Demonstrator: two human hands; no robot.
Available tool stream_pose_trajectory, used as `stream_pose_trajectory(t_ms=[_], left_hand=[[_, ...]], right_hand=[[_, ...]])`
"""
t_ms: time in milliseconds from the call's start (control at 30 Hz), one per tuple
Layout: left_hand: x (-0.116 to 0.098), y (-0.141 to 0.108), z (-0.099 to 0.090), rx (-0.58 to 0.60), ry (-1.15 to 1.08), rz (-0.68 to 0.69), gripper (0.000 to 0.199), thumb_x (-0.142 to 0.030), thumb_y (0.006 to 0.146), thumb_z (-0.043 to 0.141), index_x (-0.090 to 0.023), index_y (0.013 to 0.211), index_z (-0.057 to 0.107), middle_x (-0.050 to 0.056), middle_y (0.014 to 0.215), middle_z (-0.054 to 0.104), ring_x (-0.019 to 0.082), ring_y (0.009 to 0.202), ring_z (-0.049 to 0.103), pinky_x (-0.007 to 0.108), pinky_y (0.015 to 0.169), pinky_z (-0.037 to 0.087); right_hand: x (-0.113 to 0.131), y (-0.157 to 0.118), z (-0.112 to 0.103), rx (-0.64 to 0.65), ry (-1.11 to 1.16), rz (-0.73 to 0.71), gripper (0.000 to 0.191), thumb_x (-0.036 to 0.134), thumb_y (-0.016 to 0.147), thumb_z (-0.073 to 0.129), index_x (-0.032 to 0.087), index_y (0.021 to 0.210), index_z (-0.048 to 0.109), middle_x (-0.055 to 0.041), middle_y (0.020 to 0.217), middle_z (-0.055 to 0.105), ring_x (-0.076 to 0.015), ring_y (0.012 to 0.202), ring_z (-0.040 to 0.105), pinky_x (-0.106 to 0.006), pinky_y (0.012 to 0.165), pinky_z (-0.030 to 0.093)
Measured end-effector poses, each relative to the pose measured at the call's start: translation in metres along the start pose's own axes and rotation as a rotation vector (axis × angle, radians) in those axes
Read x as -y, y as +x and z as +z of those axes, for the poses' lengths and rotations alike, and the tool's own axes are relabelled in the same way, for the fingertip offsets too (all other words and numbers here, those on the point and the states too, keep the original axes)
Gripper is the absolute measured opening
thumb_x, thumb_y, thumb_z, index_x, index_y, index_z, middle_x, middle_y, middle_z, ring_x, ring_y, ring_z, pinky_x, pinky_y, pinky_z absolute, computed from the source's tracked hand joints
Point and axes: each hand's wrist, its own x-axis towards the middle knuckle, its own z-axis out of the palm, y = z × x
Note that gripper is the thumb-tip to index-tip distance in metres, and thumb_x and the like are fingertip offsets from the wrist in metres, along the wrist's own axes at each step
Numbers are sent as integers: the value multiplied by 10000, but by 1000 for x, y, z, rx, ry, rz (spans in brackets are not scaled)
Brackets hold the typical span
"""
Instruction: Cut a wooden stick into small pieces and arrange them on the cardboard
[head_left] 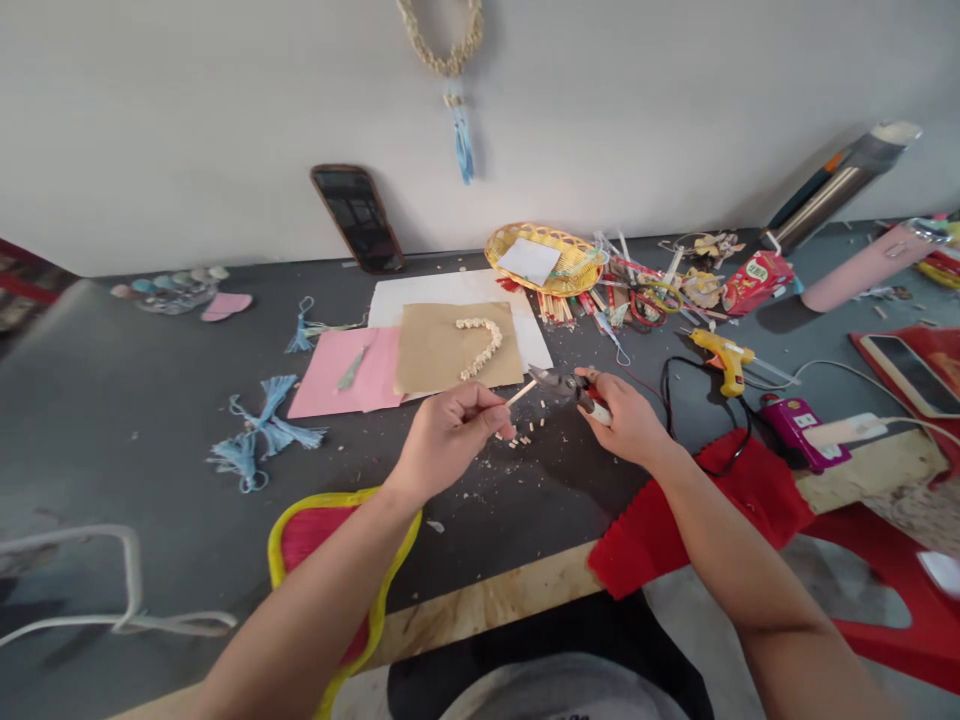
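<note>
Pinched in my left hand [466, 425] is a thin pale wooden stick [522, 392] that points up to the right. My right hand [622, 415] is closed around the light handles of pliers-like cutters [555, 382], whose dark jaws are at the stick's far tip. Whether the jaws grip the stick I cannot tell. Below them, short cut stick pieces [526, 440] and crumbs lie on the dark table. Behind my left hand, a curved row of small pale pieces [487, 350] rests on a brown sheet [424, 350], over pink paper [330, 375] and white paper [390, 292].
At the back stands a yellow woven basket [502, 240] beside bundled sticks and scissors [660, 297]. To the right are a yellow glue gun [724, 360], its cord, a purple box [795, 425] and a pink bottle [870, 265]. Blue tassels [274, 415] lie left; a phone [360, 220] leans on the wall.
</note>
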Motion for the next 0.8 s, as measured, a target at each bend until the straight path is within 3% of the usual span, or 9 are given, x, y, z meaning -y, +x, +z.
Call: stream_pose_trajectory(t_ms=[67,167,467,567,733,800], left_hand=[[1,1,-2,137,-160,-87,261,-384,819,659,-148,722,603,29,618,667,29,382,310,191,383,221],[0,4,-4,225,-318,-188,314,-420,775,716,-150,703,574,31,609,674,15,361,275,191,375,167],[-6,4,-11,192,-321,-174,331,-435,765,730,-142,705,587,27,596,663,16,366,292,189,371,167],[-5,3,-7,94,-161,-66,279,-392,827,666,-143,723,592,23,630,671,27,389,342,181,382,250],[-1,-2,4,-206,289,242,153,-272,863,592,-156,779,647,20,682,703,76,509,520,187,482,392],[0,-4,5,-265,386,311,156,-240,870,568,-163,774,663,20,701,718,87,558,559,192,529,416]], right_hand=[[-2,1,-2,20,14,-26,469,198,829,541,206,1294,478,-123,1206,649,-289,1137,608,-454,956,513],[-3,1,-3,24,14,-46,485,186,828,531,197,1310,471,-115,1158,667,-278,1074,631,-436,921,526],[10,-5,3,-5,-89,38,432,199,820,534,203,1251,519,-114,1173,692,-287,996,679,-410,855,555],[11,-6,4,-10,-114,68,436,214,822,543,202,1257,522,-113,1138,705,-283,982,685,-398,843,560],[8,-4,4,-14,-100,63,438,223,828,534,178,1263,517,-129,1159,693,-286,988,681,-407,844,560],[5,-3,5,-22,-88,49,436,220,831,529,174,1264,513,-135,1173,683,-288,1012,671,-417,864,552]])
